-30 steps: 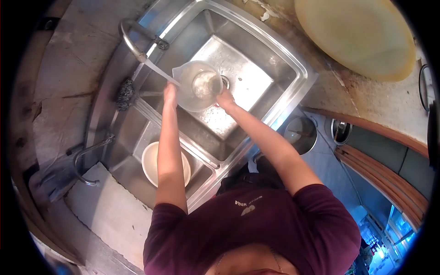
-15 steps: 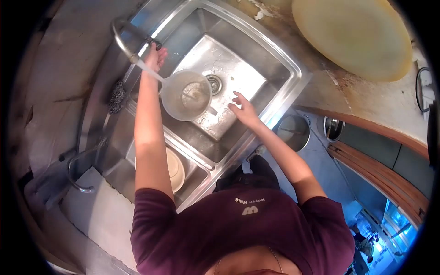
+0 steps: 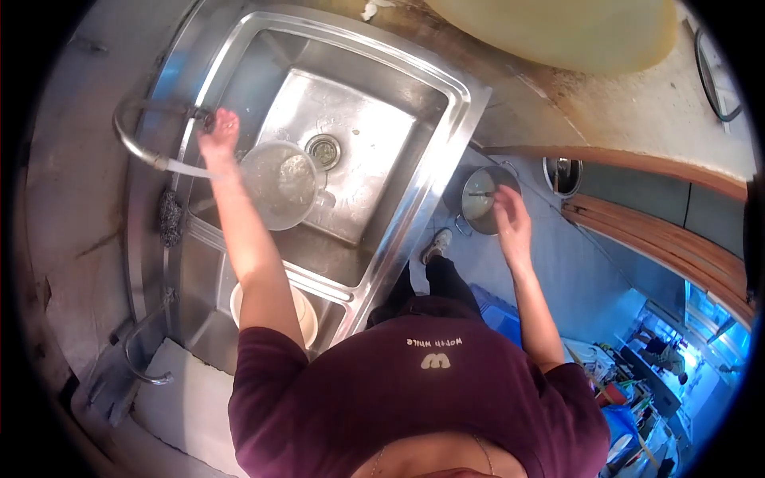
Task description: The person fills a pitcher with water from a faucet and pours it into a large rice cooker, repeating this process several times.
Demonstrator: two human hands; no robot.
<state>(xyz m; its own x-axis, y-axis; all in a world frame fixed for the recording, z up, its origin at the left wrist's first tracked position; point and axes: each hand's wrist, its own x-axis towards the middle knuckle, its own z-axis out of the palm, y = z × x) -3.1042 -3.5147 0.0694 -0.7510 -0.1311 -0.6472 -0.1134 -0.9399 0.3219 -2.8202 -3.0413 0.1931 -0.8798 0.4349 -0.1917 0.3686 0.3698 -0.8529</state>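
Observation:
My left hand (image 3: pixel 219 134) is at the tap's dark knob (image 3: pixel 209 121), with its fingers curled against it. From the curved tap (image 3: pixel 142 151), a pale stream or tube runs behind my left forearm towards a translucent jug (image 3: pixel 279 185). The jug stands in the large sink basin (image 3: pixel 362 191), beside the drain (image 3: pixel 323 151), and has clear, rippled water in it. Out to the right of the sink, my right hand (image 3: pixel 512 219) holds nothing, fingers apart. Below it on the floor is a metal pot (image 3: pixel 478 203).
A cream bowl (image 3: pixel 304 323) sits in the smaller basin. A scouring pad (image 3: pixel 170 217) lies on the sink's ledge, near a second tap (image 3: pixel 143 370). A large round yellowish board (image 3: pixel 566 28) is on the counter (image 3: pixel 510 111). Another person (image 3: pixel 669 358) is far off at lower right.
My right hand has moved right, from over the sink to over the floor pot. The view has shifted, with the sink now further left. My left hand stays at the tap knob.

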